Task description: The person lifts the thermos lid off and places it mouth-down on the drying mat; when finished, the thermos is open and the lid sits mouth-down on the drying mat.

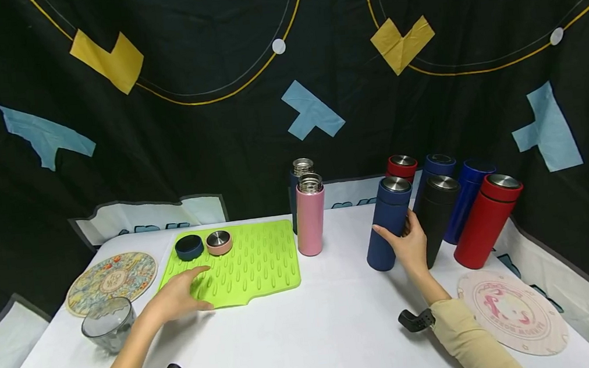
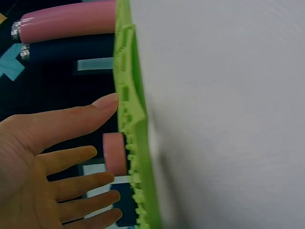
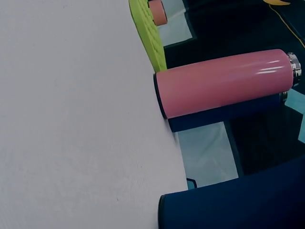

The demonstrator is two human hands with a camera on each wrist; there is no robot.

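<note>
My right hand (image 1: 410, 247) holds a navy thermos flask (image 1: 388, 222) with a steel-topped lid, thumb across its front and fingers at its right side. In the right wrist view that navy flask fills the bottom corner, and the hand is out of sight. My left hand (image 1: 177, 296) hovers over the near left part of a lime-green mat (image 1: 259, 263), thumb and fingers spread, holding nothing. On the mat lie a navy lid (image 1: 189, 247) and a pink lid (image 1: 219, 243). Right of it stand a lidless pink flask (image 1: 311, 217) and a lidless navy flask (image 1: 294, 198) behind.
Beside the held flask stand a black flask (image 1: 440, 212), a large red flask (image 1: 487, 222), a blue flask (image 1: 466, 198) and others behind. A pink round placemat (image 1: 513, 312) lies at right. A patterned round mat (image 1: 111, 282) and a glass bowl (image 1: 109, 326) are at left.
</note>
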